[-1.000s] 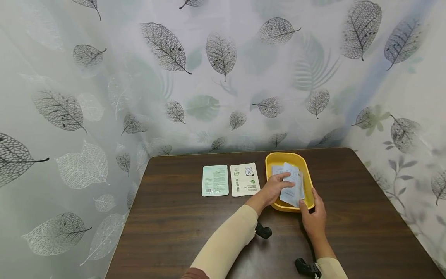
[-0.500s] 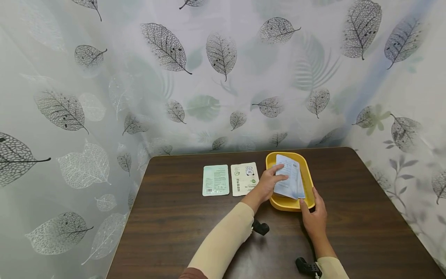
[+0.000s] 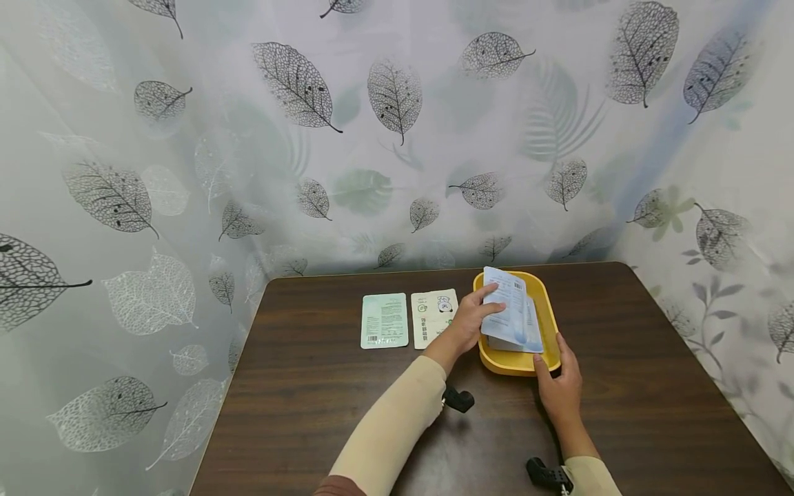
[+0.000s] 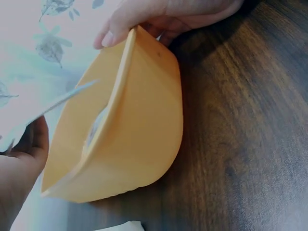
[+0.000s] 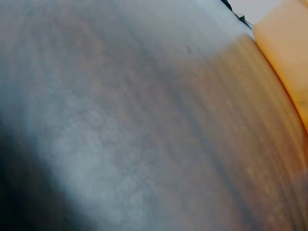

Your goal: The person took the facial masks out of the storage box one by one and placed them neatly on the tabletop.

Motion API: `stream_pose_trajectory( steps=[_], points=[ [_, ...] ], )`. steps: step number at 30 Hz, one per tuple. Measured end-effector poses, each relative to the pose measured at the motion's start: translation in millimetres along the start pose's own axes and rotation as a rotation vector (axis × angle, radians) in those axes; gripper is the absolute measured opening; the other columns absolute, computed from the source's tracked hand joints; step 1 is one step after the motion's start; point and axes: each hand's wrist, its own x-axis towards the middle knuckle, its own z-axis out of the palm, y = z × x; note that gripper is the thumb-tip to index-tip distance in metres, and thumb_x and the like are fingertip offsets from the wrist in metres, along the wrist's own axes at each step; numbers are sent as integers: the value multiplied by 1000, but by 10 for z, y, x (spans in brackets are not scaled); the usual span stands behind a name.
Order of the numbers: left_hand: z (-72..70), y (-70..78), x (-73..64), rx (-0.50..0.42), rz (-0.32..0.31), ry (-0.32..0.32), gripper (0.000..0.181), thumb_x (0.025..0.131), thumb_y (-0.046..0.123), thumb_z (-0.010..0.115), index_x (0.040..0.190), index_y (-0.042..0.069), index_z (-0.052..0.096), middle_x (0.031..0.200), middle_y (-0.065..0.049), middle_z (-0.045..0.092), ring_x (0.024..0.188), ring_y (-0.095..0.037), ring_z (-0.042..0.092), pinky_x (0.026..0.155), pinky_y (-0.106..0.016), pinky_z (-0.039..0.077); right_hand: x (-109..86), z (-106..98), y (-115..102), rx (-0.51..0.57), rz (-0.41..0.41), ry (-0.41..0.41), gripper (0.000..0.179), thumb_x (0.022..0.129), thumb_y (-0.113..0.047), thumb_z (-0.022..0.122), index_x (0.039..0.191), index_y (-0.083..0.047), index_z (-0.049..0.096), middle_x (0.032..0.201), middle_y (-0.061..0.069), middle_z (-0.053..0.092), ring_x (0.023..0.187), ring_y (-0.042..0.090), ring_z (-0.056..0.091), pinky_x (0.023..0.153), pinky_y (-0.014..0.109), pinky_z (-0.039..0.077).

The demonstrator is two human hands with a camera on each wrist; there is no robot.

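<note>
A light-blue packet [image 3: 505,310] is pinched in my left hand [image 3: 471,318], held tilted over the left side of a yellow plastic tray [image 3: 546,313]. In the left wrist view the packet [image 4: 53,102] appears nearly edge-on, raised above the rim. Another bluish packet [image 3: 533,334] lies below it inside the tray, partly covered. My right hand [image 3: 560,386] grips the tray's near right corner, thumb over the rim and fingers along the outer wall. The right wrist view catches only the tray's outer wall [image 5: 286,48] and blurred tabletop.
Left of the tray, a white packet with a panda print [image 3: 428,310] lies flat, partly behind my left hand. Beside it is a pale-green packet [image 3: 384,321]. The dark wooden table [image 3: 298,393] ends at a leaf-patterned curtain [image 3: 397,172].
My left hand has drawn the light-blue packet left and slightly away from me, toward the tray's left rim, uncovering more of the tray's near floor. The right hand has stayed on the tray.
</note>
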Motion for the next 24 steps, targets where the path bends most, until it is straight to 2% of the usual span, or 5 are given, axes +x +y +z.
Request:
stream_pose_trajectory(
  steps=[8, 15, 24],
  points=[
    [-82, 74, -4, -18, 43, -9, 58, 96, 8, 66, 152, 13, 50, 161, -7, 41, 135, -20, 53, 112, -38, 47, -5, 3, -6, -6, 16, -7, 71, 100, -30, 63, 162, -19, 31, 163, 21, 34, 150, 44, 31, 123, 64, 21],
    [-154, 157, -21, -12, 71, -6, 60, 96, 7, 64, 154, 11, 46, 157, -9, 46, 129, -18, 56, 97, -25, 53, -10, 6, -42, -9, 39, -31, 72, 101, -33, 61, 163, -20, 27, 165, 20, 31, 151, 44, 29, 123, 65, 21],
    [-236, 241, -12, -21, 90, 10, 60, 97, 7, 63, 154, 13, 46, 154, -9, 50, 123, -16, 59, 91, -24, 55, -10, 6, -36, -10, 34, -16, 71, 101, -31, 61, 163, -19, 28, 165, 19, 31, 151, 44, 29, 124, 64, 20]
  ],
)
